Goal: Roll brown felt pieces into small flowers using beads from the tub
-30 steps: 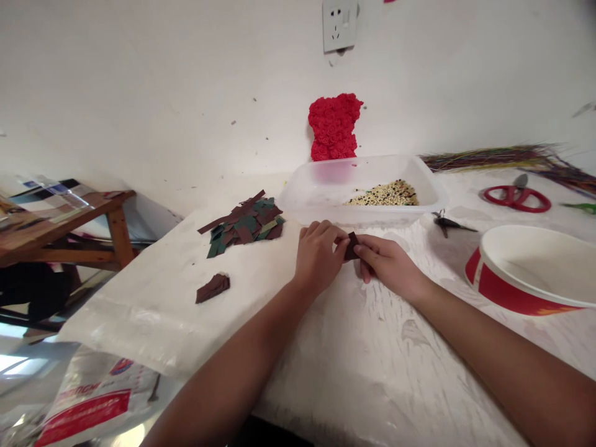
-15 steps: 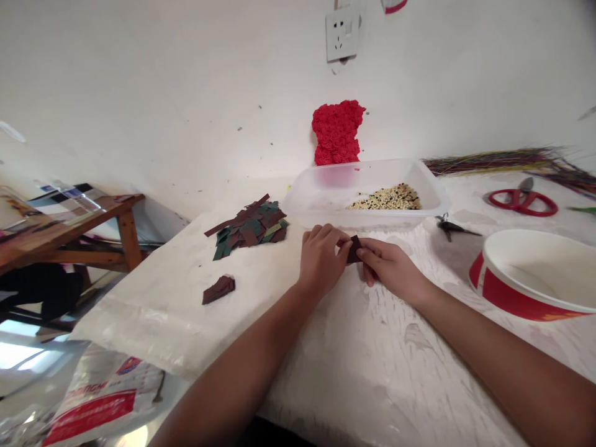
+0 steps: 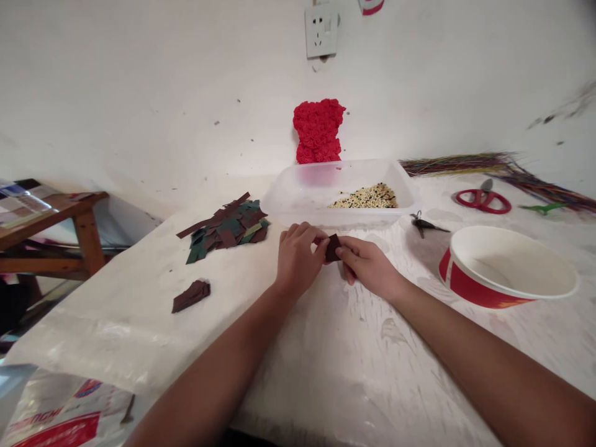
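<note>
A small dark brown strip (image 3: 332,248), paper or ribbon by its look, is pinched between my two hands above the table. My left hand (image 3: 299,256) grips its left side with thumb and fingers. On its right side, the thumb and fingers of my right hand (image 3: 367,262) are closed on it. To the left lies a heap of brown and green strips (image 3: 230,228). Nearer to me, a small stack of brown strips (image 3: 190,296) rests by itself. Just beyond my hands stands a translucent white tray (image 3: 288,195) with small pale and dark beads (image 3: 367,197) in it.
A red-and-white paper bowl (image 3: 488,292) stands at the right. Behind it lie red-handled scissors (image 3: 483,200), small dark snips (image 3: 426,223), a green tool (image 3: 544,208) and thin coloured wires (image 3: 456,164). A red rose-covered figure (image 3: 319,131) is against the wall.
The whole view has shifted, so things appear further left and more of the right side shows. Both hands keep hold of the brown strip, and more of its face is visible.
</note>
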### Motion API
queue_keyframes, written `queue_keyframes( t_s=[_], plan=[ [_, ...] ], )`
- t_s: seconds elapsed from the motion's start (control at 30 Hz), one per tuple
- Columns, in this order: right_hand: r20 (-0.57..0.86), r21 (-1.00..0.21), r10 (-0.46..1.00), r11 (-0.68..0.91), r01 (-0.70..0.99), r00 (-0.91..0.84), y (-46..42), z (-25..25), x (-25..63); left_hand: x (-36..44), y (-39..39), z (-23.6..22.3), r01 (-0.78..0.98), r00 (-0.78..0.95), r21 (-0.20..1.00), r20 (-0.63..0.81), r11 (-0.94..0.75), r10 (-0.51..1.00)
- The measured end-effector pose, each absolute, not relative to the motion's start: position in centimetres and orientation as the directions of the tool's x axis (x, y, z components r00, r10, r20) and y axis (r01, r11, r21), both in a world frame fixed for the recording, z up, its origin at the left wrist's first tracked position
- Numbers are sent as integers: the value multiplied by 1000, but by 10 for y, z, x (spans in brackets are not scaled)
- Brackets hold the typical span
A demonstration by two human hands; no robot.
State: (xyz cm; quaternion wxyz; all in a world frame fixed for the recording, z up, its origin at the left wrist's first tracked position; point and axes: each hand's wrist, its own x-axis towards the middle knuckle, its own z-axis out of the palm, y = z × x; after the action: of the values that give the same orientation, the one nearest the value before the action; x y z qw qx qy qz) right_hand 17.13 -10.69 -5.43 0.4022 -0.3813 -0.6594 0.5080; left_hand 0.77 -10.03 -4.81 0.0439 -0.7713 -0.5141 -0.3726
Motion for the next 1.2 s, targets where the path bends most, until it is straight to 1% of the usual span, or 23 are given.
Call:
queue_keyframes(
  t_s=[0.23,0.43,0.57,0.73,0.9,1.07,1.2],
  plan=[
    [144,-973,925,197,120,-350,-107,-55,170,9,-102,-47,814,218,319,608,-486,764],
    [213,-958,926,260,118,-312,-104,-56,169,8,-102,-47,812,229,315,601,-491,765],
    [193,-970,932,228,82,-306,-105,-53,168,8,-102,-47,816,215,322,603,-481,768],
    [138,-982,950,167,83,-280,-108,-51,168,8,-103,-47,801,222,338,598,-493,771],
    [195,-977,932,210,17,-306,-105,-55,169,8,-103,-47,802,201,352,601,-482,774],
    [208,-975,931,222,15,-301,-103,-58,169,10,-104,-47,794,218,348,604,-499,767],
    [228,-969,920,246,18,-318,-102,-59,169,9,-105,-47,798,193,359,607,-483,771]
  ],
)
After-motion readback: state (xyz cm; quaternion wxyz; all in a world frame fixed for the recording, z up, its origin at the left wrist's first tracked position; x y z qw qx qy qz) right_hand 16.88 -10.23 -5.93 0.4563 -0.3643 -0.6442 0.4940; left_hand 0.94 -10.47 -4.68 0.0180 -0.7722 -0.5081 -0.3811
